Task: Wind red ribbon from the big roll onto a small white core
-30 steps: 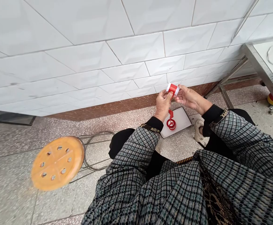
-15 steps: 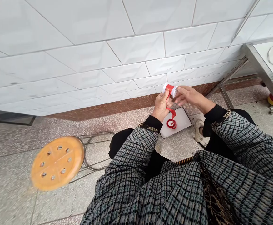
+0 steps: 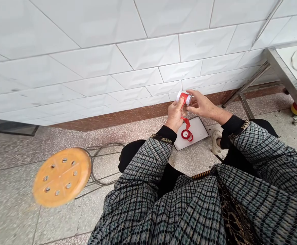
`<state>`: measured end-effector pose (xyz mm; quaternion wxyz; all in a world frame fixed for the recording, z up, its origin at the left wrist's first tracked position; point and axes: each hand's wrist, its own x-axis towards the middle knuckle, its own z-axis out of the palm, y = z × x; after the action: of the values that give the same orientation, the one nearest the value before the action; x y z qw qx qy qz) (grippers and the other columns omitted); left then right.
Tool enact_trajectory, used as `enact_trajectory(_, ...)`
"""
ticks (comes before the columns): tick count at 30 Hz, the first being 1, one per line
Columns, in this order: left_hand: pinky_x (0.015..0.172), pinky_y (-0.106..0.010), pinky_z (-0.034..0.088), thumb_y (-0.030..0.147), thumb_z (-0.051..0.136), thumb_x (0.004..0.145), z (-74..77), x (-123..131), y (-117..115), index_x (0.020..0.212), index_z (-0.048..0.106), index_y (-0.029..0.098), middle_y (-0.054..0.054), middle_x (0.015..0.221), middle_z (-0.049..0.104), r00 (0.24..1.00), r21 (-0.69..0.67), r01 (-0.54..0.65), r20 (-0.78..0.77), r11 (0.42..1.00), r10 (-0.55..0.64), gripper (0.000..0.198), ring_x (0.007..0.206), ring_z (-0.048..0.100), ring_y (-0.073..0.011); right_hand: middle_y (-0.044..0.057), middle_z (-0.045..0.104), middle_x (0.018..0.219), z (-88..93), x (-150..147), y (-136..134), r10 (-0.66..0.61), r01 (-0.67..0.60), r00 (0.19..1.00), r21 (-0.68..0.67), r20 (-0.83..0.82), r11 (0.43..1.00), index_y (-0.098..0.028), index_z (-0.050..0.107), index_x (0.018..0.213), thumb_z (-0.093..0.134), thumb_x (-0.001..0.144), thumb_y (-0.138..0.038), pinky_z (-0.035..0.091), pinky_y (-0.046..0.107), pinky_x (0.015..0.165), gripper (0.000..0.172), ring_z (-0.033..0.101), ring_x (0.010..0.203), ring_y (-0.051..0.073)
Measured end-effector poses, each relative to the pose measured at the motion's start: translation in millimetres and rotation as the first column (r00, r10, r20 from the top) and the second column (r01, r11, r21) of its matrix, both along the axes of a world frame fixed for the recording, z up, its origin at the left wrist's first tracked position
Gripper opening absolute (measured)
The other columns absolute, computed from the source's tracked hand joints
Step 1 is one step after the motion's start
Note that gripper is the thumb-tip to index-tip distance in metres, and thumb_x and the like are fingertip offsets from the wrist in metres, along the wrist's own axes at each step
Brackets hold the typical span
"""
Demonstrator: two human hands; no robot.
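Observation:
My left hand point(image 3: 174, 115) is closed round a white spool point(image 3: 189, 99) wound with red ribbon, its thumb pressed on the ribbon. At the spool's right end, my right hand point(image 3: 204, 106) curves its fingers and thumb about the white flange. A loose length of red ribbon point(image 3: 186, 123) hangs below my left hand. Its lower end curls down to a dark red ring-shaped roll point(image 3: 184, 135), which lies over a white, dark-edged board or shallow tray point(image 3: 198, 130) on the floor between my feet.
An orange round stool point(image 3: 60, 177) with metal legs lies tipped on the speckled floor point(image 3: 13, 211) at left. A metal-framed table point(image 3: 272, 56) stands at right. The white tiled wall point(image 3: 156, 78) rises close in front. A red and yellow object point(image 3: 296, 109) sits under the table.
My right hand has moved left and closed its fingers about the spool's right end. The hanging ribbon's curl has shifted a little. My left hand keeps its hold.

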<state>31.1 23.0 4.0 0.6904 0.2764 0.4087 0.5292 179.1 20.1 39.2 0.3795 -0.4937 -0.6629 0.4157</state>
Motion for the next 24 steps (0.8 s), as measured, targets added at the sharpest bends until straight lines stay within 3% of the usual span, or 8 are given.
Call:
enact_trajectory(2,0.037,-0.021,0.017,0.062,0.081,0.075,-1.6,1,0,0.064,0.045,0.02,0.011,0.048,0.032,1.0,0.001,-0.013,-0.014,1.0,0.013,0.057,0.038,0.022,-0.0014,0.013,0.068,0.118,-3.5,-2,0,-0.044,0.041,0.996,0.031,0.072,0.999,-0.018,0.061,0.128,0.085,0.069,-0.017,0.053,0.048,0.099,0.063,0.068,0.099,0.028)
enact_trajectory(6,0.037,-0.021,0.017,0.062,0.082,0.074,0.3,3,-2,0.068,0.048,0.019,0.011,0.048,0.033,0.999,-0.003,-0.008,-0.037,1.0,0.008,0.054,0.038,0.023,-0.0014,0.01,0.07,0.097,-8.4,-4,-1,-0.105,0.098,0.984,0.056,0.144,0.994,-0.017,0.063,0.119,0.079,0.081,-0.023,0.052,0.049,0.099,0.042,0.069,0.092,0.028)
enact_trajectory(9,0.038,-0.02,0.018,0.059,0.085,0.072,3.3,4,-3,0.073,0.053,0.019,0.011,0.049,0.036,0.999,0.012,-0.006,-0.033,1.0,0.006,0.051,0.038,0.026,-0.0013,0.005,0.071,0.088,-7.3,-5,-2,-0.116,0.115,0.991,0.021,0.068,0.993,-0.019,0.064,0.11,0.078,0.083,-0.023,0.056,0.041,0.092,0.031,0.069,0.084,0.023)
enact_trajectory(13,0.039,-0.018,0.019,0.052,0.089,0.069,3.2,4,-2,0.081,0.059,0.018,0.011,0.05,0.04,1.0,0.051,0.012,-0.016,0.999,-0.012,0.047,0.039,0.029,-0.0013,0.001,0.071,0.074,-0.6,-8,0,-0.176,0.139,0.97,-0.215,-0.166,0.967,-0.019,0.065,0.095,0.075,0.09,-0.029,0.06,0.027,0.071,0.015,0.071,0.069,0.017)
enact_trajectory(18,0.039,-0.017,0.02,0.043,0.089,0.071,2.5,3,-2,0.091,0.065,0.018,0.01,0.053,0.046,1.0,0.086,0.017,-0.027,0.996,-0.015,0.04,0.04,0.032,-0.001,0.004,0.069,0.06,11.5,-13,1,-0.269,0.07,0.897,-0.489,-0.352,0.87,-0.016,0.062,0.079,0.067,0.1,-0.038,0.058,0.019,0.055,0.031,0.069,0.054,0.013)
enact_trajectory(24,0.041,-0.016,0.025,0.037,0.087,0.074,4.1,2,-2,0.1,0.068,0.017,0.004,0.066,0.062,0.997,0.067,0.019,-0.073,0.998,-0.014,0.038,0.045,0.041,-0.0009,0.006,0.07,0.06,17.3,-15,-1,-0.364,0.008,0.813,-0.617,-0.454,0.787,-0.014,0.063,0.077,0.062,0.102,-0.049,0.058,0.017,0.05,0.043,0.068,0.049,0.012)
